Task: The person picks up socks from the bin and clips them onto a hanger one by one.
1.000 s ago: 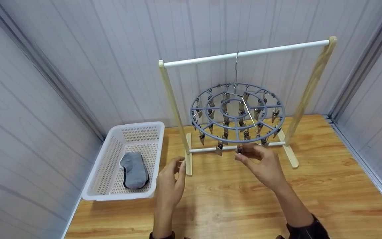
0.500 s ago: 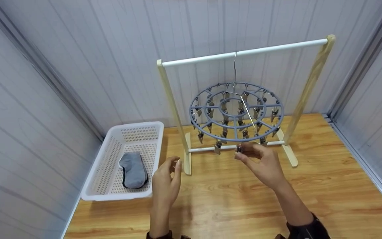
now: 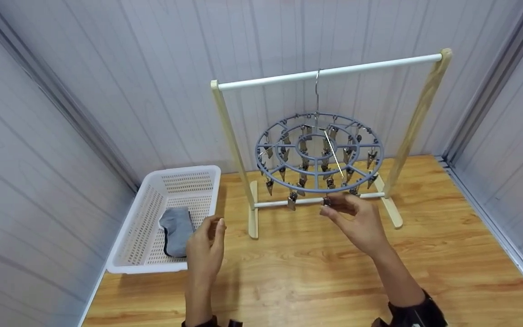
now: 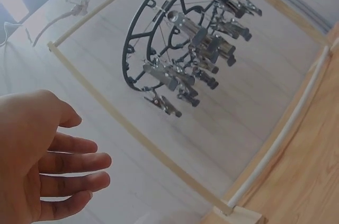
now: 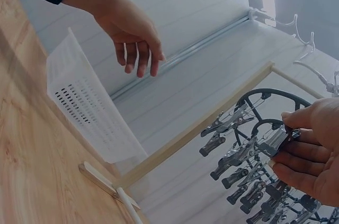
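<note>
My right hand [image 3: 357, 225] pinches a metal clip [image 5: 276, 140] at the front edge of the round grey clip hanger [image 3: 316, 190]. The clip has nothing in its mouth that I can make out. Several similar metal clips [image 5: 233, 156] dangle from the hanger's rings. My left hand [image 3: 204, 254] is held beside the right side of the white basket [image 3: 116, 256], its fingers loosely bent and holding nothing. A soft grey piece with a dark edge, shaped like a sleep mask [image 3: 176, 229], lies in the basket, partly hidden by the left hand.
The hanger hooks over the white rail [image 3: 270, 81] of a stand with wooden uprights [image 3: 418, 116]. Its feet [image 3: 253, 222] rest on the wood-grain table [image 3: 316, 281]. Pale panel walls [image 3: 120, 81] close in the back and both sides.
My left hand has moved left, from beside the stand's foot to the basket's edge. The right hand keeps its pinch on the clip. The head view has shifted slightly.
</note>
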Demonstrator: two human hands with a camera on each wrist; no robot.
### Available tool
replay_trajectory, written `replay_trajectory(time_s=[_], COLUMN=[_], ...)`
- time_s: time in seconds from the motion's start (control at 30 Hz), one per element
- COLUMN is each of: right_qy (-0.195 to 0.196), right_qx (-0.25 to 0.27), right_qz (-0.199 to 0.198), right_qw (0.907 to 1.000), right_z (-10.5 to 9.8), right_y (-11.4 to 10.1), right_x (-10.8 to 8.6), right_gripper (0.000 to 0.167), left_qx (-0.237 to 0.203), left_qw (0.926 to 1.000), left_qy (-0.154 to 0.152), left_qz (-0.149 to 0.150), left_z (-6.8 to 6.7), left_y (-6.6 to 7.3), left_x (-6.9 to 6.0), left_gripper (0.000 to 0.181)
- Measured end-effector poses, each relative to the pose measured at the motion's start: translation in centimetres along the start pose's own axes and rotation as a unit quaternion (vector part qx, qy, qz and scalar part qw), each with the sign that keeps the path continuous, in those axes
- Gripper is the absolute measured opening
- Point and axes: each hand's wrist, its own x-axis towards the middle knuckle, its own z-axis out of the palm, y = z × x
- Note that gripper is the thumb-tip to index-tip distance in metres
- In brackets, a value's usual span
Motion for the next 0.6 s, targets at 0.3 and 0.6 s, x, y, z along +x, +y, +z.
replay_trajectory(time_s=[0.3,0.6], right_qy=[0.006,0.007], right_qx=[0.002,0.002], right_qz=[0.020,0.015], right_qw=[0.9998,0.9999], right_z=[-0.2,-0.1], right_y=[0.2,0.2], right_x=[0.1,0.2], right_gripper=[0.026,0.024], left_qx=[-0.049,0.065], left_qw=[0.9918,0.9752], left_qy=[-0.099,-0.189], left_qz=[-0.064,-0.095], left_z=[-2.1,-5.4], left_y=[-1.5,-2.7], left_x=[1.8,6.0], left_gripper=[0.025,0.034])
